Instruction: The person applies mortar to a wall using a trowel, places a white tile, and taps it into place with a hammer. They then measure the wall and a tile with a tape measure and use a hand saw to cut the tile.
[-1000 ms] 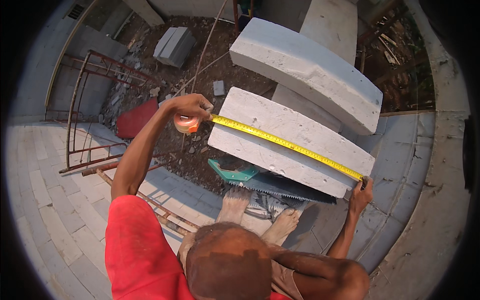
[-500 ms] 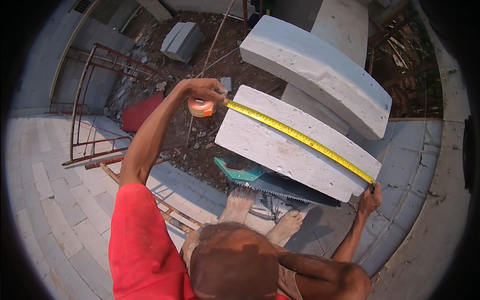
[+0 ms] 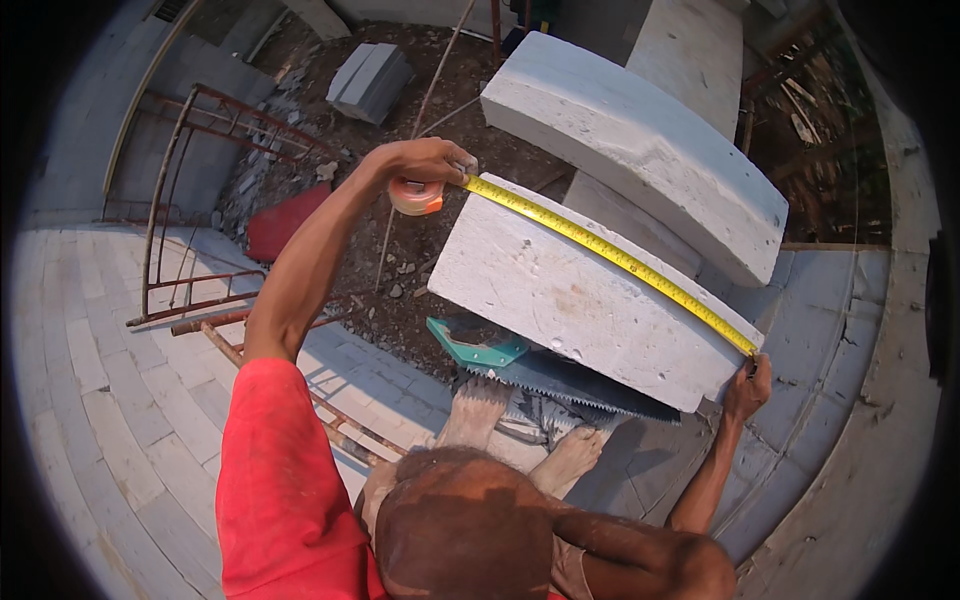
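A yellow tape measure blade [image 3: 610, 252] runs across the top of a pale, pitted block [image 3: 560, 290], close to its far long edge. My left hand [image 3: 425, 160] is closed at the block's left end, with the orange-and-clear tape case [image 3: 412, 197] hanging under the fingers. At the block's right corner, my right hand [image 3: 747, 388] pinches the tape's end against the edge. Below the block's near side lies a handsaw with a teal handle [image 3: 480, 345] and a toothed dark blade [image 3: 590, 388], beside my bare feet.
Beyond the measured block lies another long pale block [image 3: 640, 150]. Several grey blocks [image 3: 370, 82] are stacked on the rubble-strewn soil. Rusty metal scaffold frames [image 3: 165, 220] stand at the left, over light paving [image 3: 120, 400]. A red object [image 3: 285, 222] lies near them.
Both hands have shifted the tape from nearer the block's middle toward its far long edge. My left hand moved up and slightly right; my right hand moved slightly right. The saw stays put.
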A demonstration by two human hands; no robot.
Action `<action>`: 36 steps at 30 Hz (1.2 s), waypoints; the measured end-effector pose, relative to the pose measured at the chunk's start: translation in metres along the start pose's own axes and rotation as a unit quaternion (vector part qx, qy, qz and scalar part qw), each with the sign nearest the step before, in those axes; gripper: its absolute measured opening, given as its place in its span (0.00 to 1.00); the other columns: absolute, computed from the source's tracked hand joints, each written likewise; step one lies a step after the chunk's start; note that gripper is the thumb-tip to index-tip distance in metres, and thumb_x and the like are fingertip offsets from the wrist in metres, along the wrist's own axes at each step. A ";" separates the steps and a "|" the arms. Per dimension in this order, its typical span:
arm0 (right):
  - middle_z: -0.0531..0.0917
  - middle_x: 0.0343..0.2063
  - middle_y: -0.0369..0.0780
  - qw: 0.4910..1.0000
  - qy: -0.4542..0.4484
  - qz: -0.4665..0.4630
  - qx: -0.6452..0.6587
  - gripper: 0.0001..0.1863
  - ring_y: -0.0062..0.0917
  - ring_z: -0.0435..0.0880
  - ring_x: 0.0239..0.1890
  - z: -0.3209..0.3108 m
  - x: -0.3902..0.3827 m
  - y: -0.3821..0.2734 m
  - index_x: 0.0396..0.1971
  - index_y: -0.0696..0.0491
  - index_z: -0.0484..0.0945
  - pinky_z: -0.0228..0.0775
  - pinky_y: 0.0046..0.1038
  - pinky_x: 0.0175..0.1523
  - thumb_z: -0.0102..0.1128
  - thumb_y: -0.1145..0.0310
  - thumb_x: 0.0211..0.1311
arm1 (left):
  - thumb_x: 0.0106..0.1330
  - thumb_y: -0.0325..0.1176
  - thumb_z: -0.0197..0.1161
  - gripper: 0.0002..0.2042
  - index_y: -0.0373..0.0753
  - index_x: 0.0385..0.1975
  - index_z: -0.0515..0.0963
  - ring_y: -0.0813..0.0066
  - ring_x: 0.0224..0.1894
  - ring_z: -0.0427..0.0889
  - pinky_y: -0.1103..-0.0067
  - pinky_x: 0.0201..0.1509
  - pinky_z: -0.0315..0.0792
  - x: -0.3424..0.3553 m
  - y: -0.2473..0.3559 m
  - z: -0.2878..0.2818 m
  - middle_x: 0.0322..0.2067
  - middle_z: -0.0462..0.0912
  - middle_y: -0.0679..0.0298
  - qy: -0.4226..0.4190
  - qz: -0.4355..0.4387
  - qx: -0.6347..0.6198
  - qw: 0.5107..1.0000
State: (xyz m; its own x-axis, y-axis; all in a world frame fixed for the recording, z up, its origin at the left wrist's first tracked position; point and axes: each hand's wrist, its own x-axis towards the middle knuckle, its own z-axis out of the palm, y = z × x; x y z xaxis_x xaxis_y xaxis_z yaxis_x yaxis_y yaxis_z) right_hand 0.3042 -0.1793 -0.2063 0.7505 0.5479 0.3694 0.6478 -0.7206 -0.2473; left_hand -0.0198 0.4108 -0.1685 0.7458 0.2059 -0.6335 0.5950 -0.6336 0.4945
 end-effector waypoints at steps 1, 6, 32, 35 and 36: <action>0.82 0.35 0.48 1.000 0.004 0.003 0.007 0.09 0.45 0.83 0.37 0.001 0.001 0.001 0.40 0.59 0.78 0.73 0.37 0.44 0.59 0.80 0.59 | 0.66 0.40 0.63 0.25 0.33 0.60 0.77 0.55 0.54 0.82 0.69 0.61 0.70 0.001 0.001 0.000 0.53 0.83 0.47 0.008 0.003 0.006 1.000; 0.81 0.34 0.49 0.999 0.021 -0.023 0.017 0.08 0.45 0.82 0.37 0.003 0.004 0.005 0.40 0.60 0.77 0.73 0.36 0.44 0.58 0.81 0.59 | 0.66 0.38 0.62 0.21 0.34 0.56 0.80 0.59 0.51 0.83 0.70 0.58 0.71 0.003 0.007 -0.001 0.50 0.85 0.51 0.036 0.008 -0.003 0.999; 0.75 0.28 0.50 0.997 -0.004 -0.048 0.064 0.06 0.49 0.77 0.32 0.003 0.044 0.009 0.33 0.60 0.71 0.69 0.40 0.38 0.58 0.80 0.58 | 0.62 0.30 0.62 0.10 0.28 0.32 0.83 0.79 0.23 0.77 0.79 0.33 0.72 0.040 0.001 -0.014 0.26 0.86 0.59 -0.043 -0.010 -0.030 0.999; 0.75 0.30 0.51 0.995 -0.017 -0.052 0.078 0.06 0.50 0.77 0.33 0.002 0.046 0.010 0.33 0.60 0.69 0.69 0.41 0.39 0.56 0.80 0.59 | 0.62 0.31 0.62 0.10 0.28 0.33 0.83 0.78 0.24 0.77 0.78 0.32 0.72 0.042 0.000 -0.016 0.26 0.85 0.60 -0.057 -0.045 -0.014 0.997; 0.75 0.30 0.51 0.995 -0.023 -0.051 0.079 0.05 0.50 0.77 0.34 0.002 0.046 0.011 0.33 0.60 0.69 0.69 0.41 0.39 0.56 0.80 0.59 | 0.62 0.31 0.62 0.10 0.28 0.32 0.83 0.78 0.23 0.78 0.78 0.32 0.73 0.042 0.002 -0.017 0.25 0.84 0.60 -0.059 -0.047 -0.018 0.997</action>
State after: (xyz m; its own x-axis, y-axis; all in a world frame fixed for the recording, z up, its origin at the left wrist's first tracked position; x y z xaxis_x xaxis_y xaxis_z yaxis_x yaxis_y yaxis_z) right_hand 0.3461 -0.1610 -0.1938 0.6822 0.6370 0.3589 0.7311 -0.5862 -0.3491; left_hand 0.0181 0.4310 -0.1843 0.6480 0.1726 -0.7418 0.6720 -0.5880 0.4502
